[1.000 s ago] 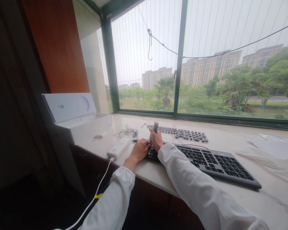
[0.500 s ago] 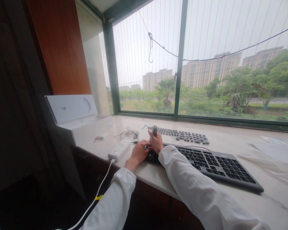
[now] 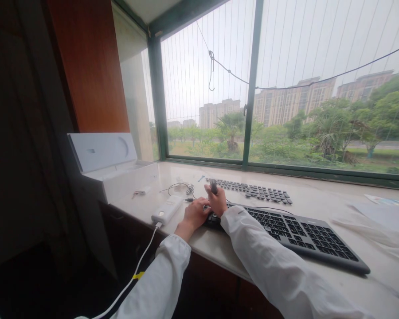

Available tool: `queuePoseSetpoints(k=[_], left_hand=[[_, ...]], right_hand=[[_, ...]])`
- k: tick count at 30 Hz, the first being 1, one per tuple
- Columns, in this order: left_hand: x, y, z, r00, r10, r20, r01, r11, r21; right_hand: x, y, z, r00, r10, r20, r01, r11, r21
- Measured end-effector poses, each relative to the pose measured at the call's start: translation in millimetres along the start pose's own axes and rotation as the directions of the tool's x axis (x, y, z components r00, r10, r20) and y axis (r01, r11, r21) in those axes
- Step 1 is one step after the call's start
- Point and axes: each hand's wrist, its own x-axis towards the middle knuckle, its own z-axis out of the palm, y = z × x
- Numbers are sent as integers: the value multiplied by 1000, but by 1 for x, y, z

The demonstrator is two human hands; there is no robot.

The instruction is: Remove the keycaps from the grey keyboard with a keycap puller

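The black keyboard point(image 3: 319, 246) lies on the pale countertop, most of its keycaps off. My right hand point(image 3: 217, 201) is closed in a fist round a short black tool point(image 3: 213, 187), held upright over the keyboard's left end. Its upper end looks brush-like; the lower end is hidden. Bent fingers of my left hand point(image 3: 196, 213) rest at the keyboard's left end, touching or nearly touching my right hand. They seem to grip the keyboard there, though the fingertips are partly hidden. Behind the keyboard, loose black keycaps point(image 3: 267, 193) lie in rows.
Left of my hands are a white power bank point(image 3: 167, 210) with a white cable point(image 3: 138, 266) and a coiled black cable point(image 3: 189, 189). An open white box point(image 3: 129, 179) stands farther left. A small blue tool point(image 3: 201, 178) lies near the window; papers point(image 3: 382, 217) lie right.
The view has shifted slightly, moving everything a little down and right. The black tool in my right hand has tilted or sunk a little. Both hands stay at the keyboard's left end.
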Motion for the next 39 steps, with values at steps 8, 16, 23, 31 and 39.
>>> queuePoseSetpoints(k=[8,16,23,31,39], left_hand=[[-7,12,-6,998,14,-68,-7,995,101],[-5,11,-8,957,-118,-265,125,992,12],[-7,12,-11,959,-85,-270,75,996,-48],[-9,17,-20,973,-129,-194,125,992,-29],[-7,11,-11,969,-128,-210,125,992,-24]], right_hand=[[2,-7,-12,984,-156,-85,130,959,-253],[5,1,-51,903,-74,423,368,640,-674],[4,-4,-53,898,-25,440,371,582,-723],[11,-20,-66,915,-13,403,362,463,-809],[-6,-27,-119,825,113,555,511,271,-816]])
